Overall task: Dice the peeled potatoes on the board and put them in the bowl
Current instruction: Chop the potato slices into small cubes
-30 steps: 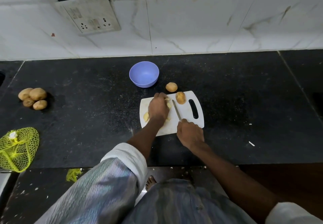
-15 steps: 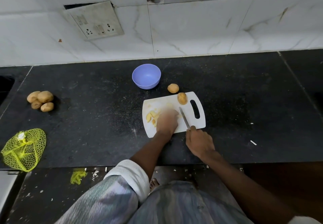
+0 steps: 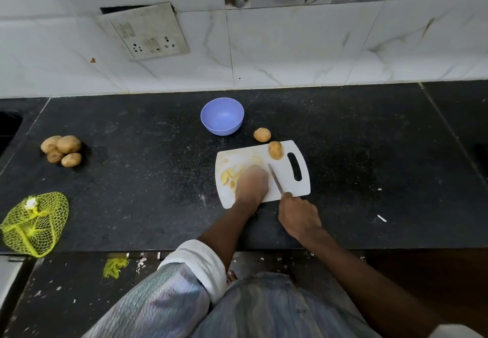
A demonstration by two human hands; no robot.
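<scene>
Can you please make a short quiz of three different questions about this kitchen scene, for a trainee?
1. True or false: the purple bowl already holds potato pieces.
2. Which hand holds the knife? A) left B) right
3. How many whole potatoes lie in the group at the counter's left?

Key:
1. False; it looks empty, and the cut pieces lie on the cutting board.
2. B; the right hand grips the handle, while the left hand rests over the pieces.
3. Four.
</scene>
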